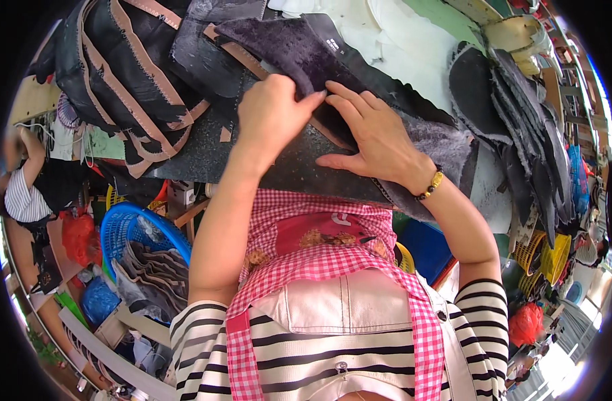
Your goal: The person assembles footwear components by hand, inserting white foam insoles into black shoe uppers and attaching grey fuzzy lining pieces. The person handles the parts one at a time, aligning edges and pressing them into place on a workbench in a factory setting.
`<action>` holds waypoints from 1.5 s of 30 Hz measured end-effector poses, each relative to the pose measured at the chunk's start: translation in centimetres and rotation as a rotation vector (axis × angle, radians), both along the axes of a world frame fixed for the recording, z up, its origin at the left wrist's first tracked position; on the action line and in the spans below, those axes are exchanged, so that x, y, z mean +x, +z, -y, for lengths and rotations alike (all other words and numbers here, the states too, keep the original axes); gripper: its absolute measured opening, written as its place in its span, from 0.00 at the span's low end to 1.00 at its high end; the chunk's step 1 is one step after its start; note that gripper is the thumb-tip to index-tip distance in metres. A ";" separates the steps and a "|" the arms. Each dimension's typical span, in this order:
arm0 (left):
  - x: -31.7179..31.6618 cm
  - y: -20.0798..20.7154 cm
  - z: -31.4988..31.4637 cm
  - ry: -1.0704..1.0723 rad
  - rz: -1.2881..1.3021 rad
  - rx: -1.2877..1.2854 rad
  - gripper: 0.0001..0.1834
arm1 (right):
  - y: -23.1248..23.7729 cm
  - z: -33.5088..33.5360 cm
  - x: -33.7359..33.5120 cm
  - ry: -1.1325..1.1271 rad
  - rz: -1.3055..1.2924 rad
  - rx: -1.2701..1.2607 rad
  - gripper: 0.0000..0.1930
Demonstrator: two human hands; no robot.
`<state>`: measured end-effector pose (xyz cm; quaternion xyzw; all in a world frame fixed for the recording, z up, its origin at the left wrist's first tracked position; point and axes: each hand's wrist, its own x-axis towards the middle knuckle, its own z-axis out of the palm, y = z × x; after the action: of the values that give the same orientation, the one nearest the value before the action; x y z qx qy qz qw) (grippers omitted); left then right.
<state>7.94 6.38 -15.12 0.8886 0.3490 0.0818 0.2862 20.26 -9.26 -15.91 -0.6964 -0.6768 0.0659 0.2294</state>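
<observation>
Closest to the camera, a pink-and-white checked apron (312, 267) hangs over a black-and-white striped shirt (286, 341), just below the near edge of the counter (299, 172). Above that edge, both hands meet over a dark plush piece (272, 47) lying on the counter. The left hand (269, 110) has its fingers curled under and its thumb stretched to the right, the tip at the edge of the plush piece; whether it pinches the material cannot be told. The right hand (379, 137) is spread fairly wide, its index fingertip just beside the left thumb and its own thumb set well apart, toward the wearer. A beaded bracelet (431, 186) rings the right wrist. A tan strip (246, 59) runs slantwise, partly beneath the plush piece. To the left lie black pieces (108, 43) with tan, zigzag-edged bands; to the right, a stack of grey-black fuzzy pieces (530, 127) lies near the counter's side. Pale sheets (379, 33) spread across the far part of the counter. Lower, left of the counter, a blue basket (123, 228) holds folded dark pieces (155, 267), with a red bag (82, 237) beyond it. Farther off at the left edge, another person in a striped sleeve (26, 197) shows only in part
</observation>
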 end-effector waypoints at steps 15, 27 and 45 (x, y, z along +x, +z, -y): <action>1.6 -2.2 -0.7 0.415 0.904 -0.459 0.27 | 1.0 -2.4 -0.5 -0.068 0.086 -0.077 0.46; -2.0 8.4 1.2 -0.190 1.064 -0.766 0.18 | 13.2 -2.8 3.3 -0.189 -0.608 0.258 0.10; -5.6 10.1 3.9 0.004 0.990 -0.079 0.11 | 23.2 -5.2 -2.2 0.467 -0.232 0.593 0.13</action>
<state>2.32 2.47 -4.99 0.7309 0.1758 0.4812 0.4509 18.05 -4.10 7.29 -0.4152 -0.7762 -0.0041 0.4744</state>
